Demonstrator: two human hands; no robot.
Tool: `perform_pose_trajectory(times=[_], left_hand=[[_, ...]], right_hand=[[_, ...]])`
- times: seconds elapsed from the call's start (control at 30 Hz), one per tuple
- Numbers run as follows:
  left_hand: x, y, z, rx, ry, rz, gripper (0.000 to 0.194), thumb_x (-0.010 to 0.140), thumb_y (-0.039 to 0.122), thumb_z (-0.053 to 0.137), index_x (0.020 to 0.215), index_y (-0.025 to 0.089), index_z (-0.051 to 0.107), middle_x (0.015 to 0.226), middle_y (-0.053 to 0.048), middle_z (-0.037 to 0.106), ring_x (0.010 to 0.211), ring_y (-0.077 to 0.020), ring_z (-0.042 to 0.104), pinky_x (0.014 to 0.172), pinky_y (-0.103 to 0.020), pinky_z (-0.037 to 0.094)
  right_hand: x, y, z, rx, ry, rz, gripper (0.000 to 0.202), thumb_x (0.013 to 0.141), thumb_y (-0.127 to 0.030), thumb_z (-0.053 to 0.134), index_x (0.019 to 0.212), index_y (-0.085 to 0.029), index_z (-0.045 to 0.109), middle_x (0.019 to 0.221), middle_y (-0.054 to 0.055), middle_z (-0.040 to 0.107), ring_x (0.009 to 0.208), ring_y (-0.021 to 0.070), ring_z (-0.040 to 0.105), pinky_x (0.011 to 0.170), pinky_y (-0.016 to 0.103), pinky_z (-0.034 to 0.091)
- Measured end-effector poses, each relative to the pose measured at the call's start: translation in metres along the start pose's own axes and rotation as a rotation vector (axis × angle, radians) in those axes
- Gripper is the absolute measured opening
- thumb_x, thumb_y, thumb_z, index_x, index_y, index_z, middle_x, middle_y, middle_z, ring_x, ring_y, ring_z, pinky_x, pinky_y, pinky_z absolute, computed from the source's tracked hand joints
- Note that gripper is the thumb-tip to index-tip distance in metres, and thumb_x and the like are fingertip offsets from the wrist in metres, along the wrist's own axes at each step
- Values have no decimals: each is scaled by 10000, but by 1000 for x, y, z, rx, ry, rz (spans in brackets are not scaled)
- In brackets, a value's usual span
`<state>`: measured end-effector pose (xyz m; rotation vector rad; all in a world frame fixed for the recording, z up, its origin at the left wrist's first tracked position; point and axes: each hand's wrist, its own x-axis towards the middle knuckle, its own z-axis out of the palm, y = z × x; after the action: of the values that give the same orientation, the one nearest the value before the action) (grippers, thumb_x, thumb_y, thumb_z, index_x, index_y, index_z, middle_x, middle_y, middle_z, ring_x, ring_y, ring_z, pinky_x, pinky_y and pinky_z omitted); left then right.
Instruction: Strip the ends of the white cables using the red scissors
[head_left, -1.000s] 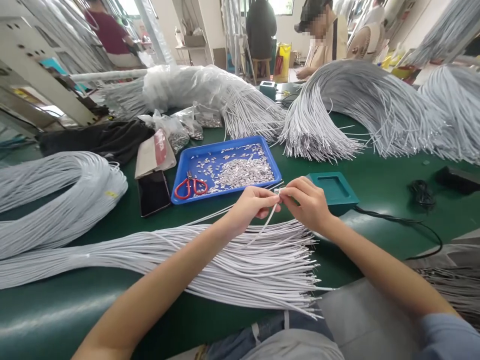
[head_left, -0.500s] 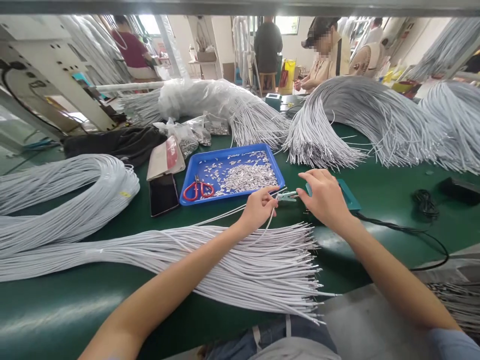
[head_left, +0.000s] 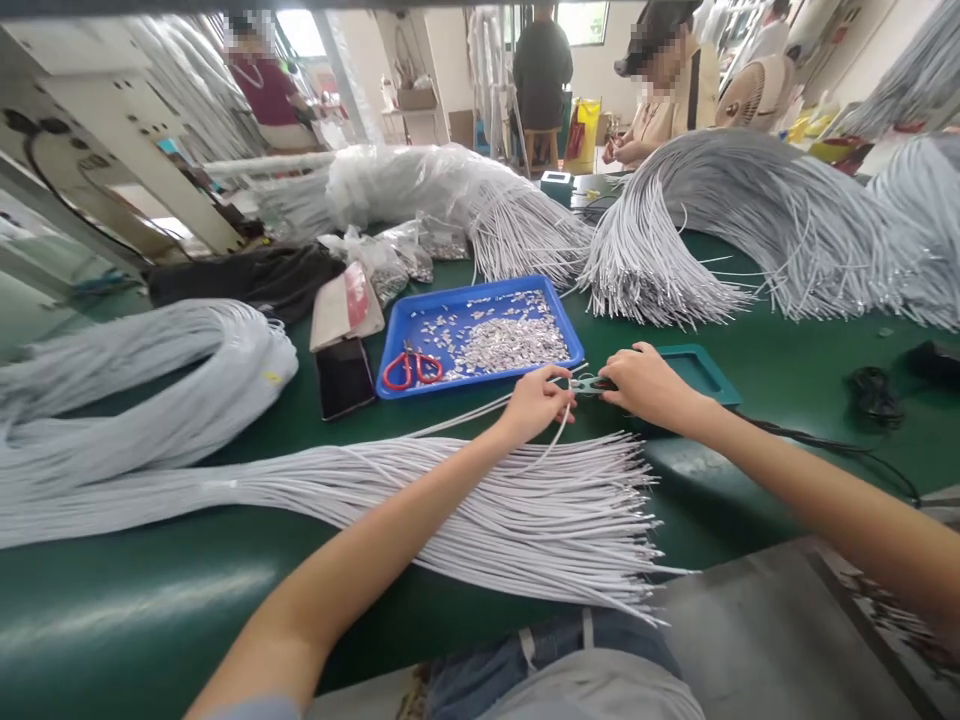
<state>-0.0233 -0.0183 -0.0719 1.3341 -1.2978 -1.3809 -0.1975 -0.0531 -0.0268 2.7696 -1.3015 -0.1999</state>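
Observation:
My left hand (head_left: 534, 403) pinches the end of one white cord (head_left: 556, 441) pulled up from the flat bundle of white cords (head_left: 480, 510) lying across the green table in front of me. My right hand (head_left: 651, 384) grips a small green tool (head_left: 586, 384), whose tip meets the cord end between my hands. Behind my hands lies a blue tray (head_left: 405, 325) holding a heap of small metal pieces (head_left: 510, 342) and red-handled scissors (head_left: 409, 368). A teal pad (head_left: 701, 368) lies under my right wrist.
A black phone (head_left: 343, 375) lies left of the tray. A coiled cord bundle (head_left: 150, 390) fills the left side, and large cord bundles (head_left: 750, 230) lie at the back. A black cable (head_left: 870, 395) trails on the right. Other people sit at the far end.
My hands parted; the right reached to the teal pad and now holds the green tool against the cord end. The left hand kept its cord. The view shifted slightly.

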Motion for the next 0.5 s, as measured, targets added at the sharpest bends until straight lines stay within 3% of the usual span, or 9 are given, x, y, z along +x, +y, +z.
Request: perform_pose_trajectory(times=[0.5], left_hand=[[-1,3,-1,66,33,-25,204,789,58,662,964,115,573,602,-11,662,474,-134,641,476,-191,498]], right_hand=[[3,-2,-3,25,-57,27,169,880,-166,545,765,-133,665,831,113,691,867,261,609,882,402,270]])
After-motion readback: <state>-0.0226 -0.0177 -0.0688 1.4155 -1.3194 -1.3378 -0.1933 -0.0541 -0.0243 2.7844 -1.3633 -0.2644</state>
